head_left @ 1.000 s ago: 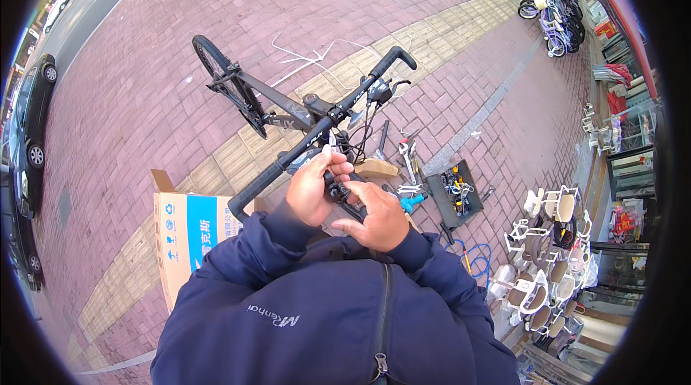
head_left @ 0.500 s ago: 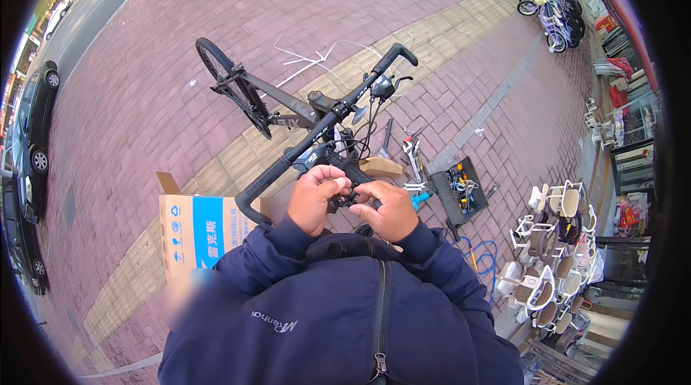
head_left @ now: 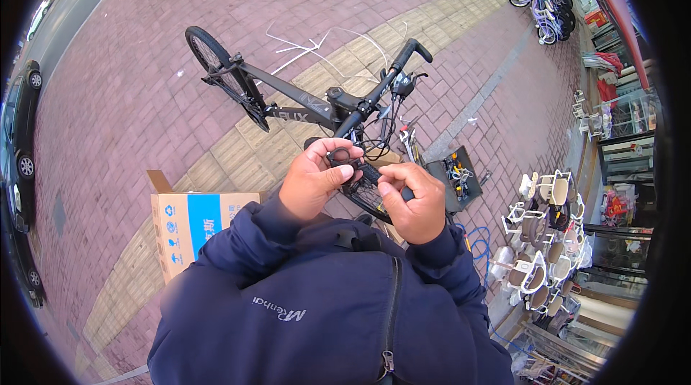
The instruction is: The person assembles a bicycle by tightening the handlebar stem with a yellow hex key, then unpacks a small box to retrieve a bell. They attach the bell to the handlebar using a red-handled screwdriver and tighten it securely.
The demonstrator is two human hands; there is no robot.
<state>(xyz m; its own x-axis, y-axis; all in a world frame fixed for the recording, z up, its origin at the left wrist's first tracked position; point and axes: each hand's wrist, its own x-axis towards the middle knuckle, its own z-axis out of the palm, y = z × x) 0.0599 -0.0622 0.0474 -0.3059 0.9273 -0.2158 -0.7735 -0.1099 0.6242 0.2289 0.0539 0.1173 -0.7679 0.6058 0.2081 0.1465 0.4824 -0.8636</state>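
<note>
In front of my chest, my left hand (head_left: 314, 180) pinches a small black clamp (head_left: 338, 157) with a ring-shaped end. My right hand (head_left: 415, 204) is closed beside it, its fingertips by the clamp's ribbed black part (head_left: 369, 172). A dark rounded end (head_left: 408, 193) shows in the right fist; its kind I cannot make out. Just beyond my hands stands a black bicycle (head_left: 295, 103), its rear wheel pointing to the far left. The handlebar (head_left: 351, 121) runs diagonally, and its near left end is hidden behind my left hand.
A cardboard box (head_left: 209, 205) stands at the left. On the right lie an open toolbox (head_left: 471, 185), pliers (head_left: 407, 142) and a blue hose (head_left: 481, 247). White-framed seats (head_left: 533, 270) are piled near the shopfront. White straps (head_left: 314, 45) lie beyond the bicycle; parked cars (head_left: 21, 140) line the left.
My hands have moved apart a little, and the right has shifted right and down. The black clamp's ring shows clearly now. The teal-coloured thing beside my right hand is out of sight.
</note>
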